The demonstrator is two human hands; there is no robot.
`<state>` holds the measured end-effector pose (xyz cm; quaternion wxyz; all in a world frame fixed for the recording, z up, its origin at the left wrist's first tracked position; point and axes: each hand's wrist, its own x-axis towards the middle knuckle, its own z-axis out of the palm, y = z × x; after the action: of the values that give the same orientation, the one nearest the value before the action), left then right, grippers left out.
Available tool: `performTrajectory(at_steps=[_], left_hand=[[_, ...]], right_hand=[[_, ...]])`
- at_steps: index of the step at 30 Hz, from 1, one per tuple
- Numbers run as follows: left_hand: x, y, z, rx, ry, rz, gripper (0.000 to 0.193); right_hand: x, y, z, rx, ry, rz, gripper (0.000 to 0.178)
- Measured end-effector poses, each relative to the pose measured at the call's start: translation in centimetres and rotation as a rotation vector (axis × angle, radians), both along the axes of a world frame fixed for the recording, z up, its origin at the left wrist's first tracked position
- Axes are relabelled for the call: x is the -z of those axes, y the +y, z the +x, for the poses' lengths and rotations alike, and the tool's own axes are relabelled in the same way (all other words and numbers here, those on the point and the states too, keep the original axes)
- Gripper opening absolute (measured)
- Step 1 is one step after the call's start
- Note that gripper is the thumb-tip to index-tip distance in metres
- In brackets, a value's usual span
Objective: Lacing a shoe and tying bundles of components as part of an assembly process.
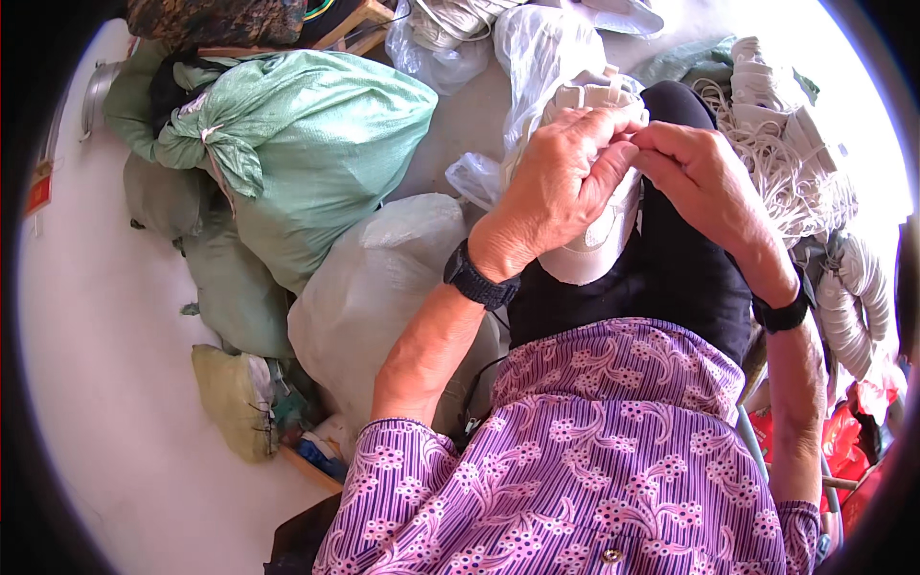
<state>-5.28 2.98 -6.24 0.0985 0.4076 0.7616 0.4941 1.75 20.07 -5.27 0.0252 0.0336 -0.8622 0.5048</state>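
Pinching close above a white shoe (596, 247) on the lap (671, 259).
Left hand (563, 172) and right hand (704, 177) are close together over the shoe, each grip narrowed to a pinch; what is between the fingers, I cannot tell. The shoe lies lengthwise toward the lap's far edge, rounded end nearest the body. The step looks like fine handwork; the next move likely calls for a steady shoe.

Looking steeply down from the wearer's head, through a wide fisheye lens, upright. Facing forward over a purple striped, white-flowered fabric shirt (613, 479) to the bare left hand (565, 177) and bare right hand (704, 177), close by. Reaching left to a tied, bulging green woven sack (326, 144) and pale floor (125, 402).
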Motion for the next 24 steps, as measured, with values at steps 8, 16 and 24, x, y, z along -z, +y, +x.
performTrajectory(at_steps=[8,16,24], left_hand=[[1.9,-1.7,-0.7,-0.126,-0.124,-0.077,0.017],[3.1,-2.7,-1.0,-0.344,-0.153,-0.182,0.016],[3.3,-1.9,-0.7,-0.36,-0.147,-0.213,0.018]], right_hand=[[3.3,-0.4,-1.9,-0.002,0.086,0.047,0.014],[4.9,-0.2,-3.0,-0.04,0.181,0.262,0.017],[4.8,0.3,-2.8,-0.039,0.138,0.107,0.02]])
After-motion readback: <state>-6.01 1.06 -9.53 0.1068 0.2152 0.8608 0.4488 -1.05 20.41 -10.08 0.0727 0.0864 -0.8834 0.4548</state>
